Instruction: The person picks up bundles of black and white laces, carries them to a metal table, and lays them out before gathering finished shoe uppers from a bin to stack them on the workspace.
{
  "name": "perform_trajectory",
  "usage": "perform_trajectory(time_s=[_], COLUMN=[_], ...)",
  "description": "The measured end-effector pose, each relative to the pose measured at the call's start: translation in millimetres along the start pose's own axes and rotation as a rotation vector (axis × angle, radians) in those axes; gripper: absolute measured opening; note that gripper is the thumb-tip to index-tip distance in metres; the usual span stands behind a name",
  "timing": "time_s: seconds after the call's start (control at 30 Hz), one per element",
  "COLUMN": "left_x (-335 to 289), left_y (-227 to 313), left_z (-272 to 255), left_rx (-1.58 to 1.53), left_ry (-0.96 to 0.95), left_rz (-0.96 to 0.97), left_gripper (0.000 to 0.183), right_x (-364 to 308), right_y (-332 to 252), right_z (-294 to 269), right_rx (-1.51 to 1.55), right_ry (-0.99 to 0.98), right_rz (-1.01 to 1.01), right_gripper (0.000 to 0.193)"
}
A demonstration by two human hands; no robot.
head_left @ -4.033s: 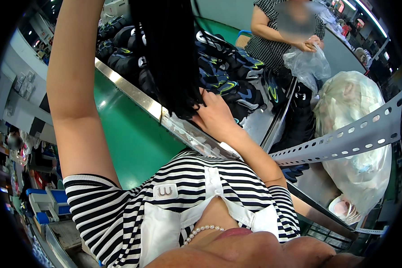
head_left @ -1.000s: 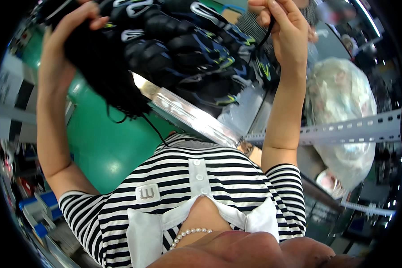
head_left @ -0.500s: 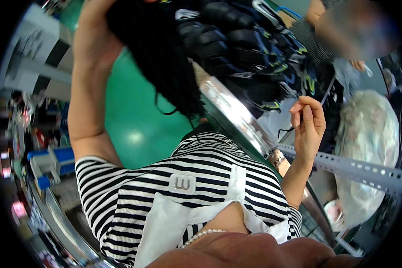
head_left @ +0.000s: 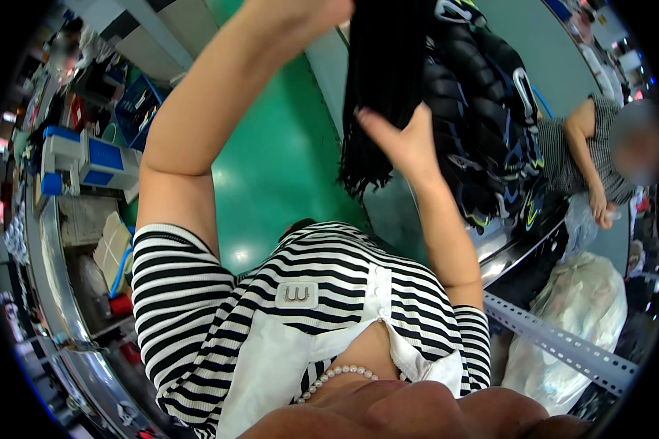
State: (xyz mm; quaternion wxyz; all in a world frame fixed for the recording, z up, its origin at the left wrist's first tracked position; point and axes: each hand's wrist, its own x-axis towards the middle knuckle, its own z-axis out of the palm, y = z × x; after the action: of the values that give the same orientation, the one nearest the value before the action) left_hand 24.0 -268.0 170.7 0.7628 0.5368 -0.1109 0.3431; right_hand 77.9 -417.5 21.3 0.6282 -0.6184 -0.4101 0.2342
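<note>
Over green floor (head_left: pixel 260 190), upper centre of frame: black cord bundle (head_left: pixel 384 66), hung lengthwise presumably for straightness; right hand (head_left: pixel 406 143) spread wide, thumb before it, hold unclear; left hand (head_left: pixel 335 12) cropped at top edge, grip impossible to tell.

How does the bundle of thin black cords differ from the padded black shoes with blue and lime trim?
Colour: the bundle of thin black cords looks plain black; the padded black shoes carry blue, lime and white accents.
Shape: the cords are slender strands with loose, ragged lower ends; the shoes are bulky and rounded.
Pose: the cords hang, the right hand at their lower part; the shoes lie heaped.
Shared: both are mainly black.
</note>
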Motion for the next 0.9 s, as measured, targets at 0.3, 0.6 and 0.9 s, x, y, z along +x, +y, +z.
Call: perform_trajectory(time_s=[0.3,0.6,0.9], left_x=[-34,-56,-40], left_y=[86,144,216], left_z=[-147,-212,-206], left_rx=[0.271,0.525,0.427], left_ry=[0.444,0.485,0.481], left_rz=[0.124,0.206,0.489], left_gripper=[0.009,0.015,0.01], right_x=[-13,57,120], right_y=[136,99,-28], right_z=[90,144,324], right_rx=[-0.456,-0.094,-0.533], right_ry=[-0.326,-0.051,-0.207], right_rz=[0.368,-0.165,-1.08], right_gripper=[0.052,0.04,0.052])
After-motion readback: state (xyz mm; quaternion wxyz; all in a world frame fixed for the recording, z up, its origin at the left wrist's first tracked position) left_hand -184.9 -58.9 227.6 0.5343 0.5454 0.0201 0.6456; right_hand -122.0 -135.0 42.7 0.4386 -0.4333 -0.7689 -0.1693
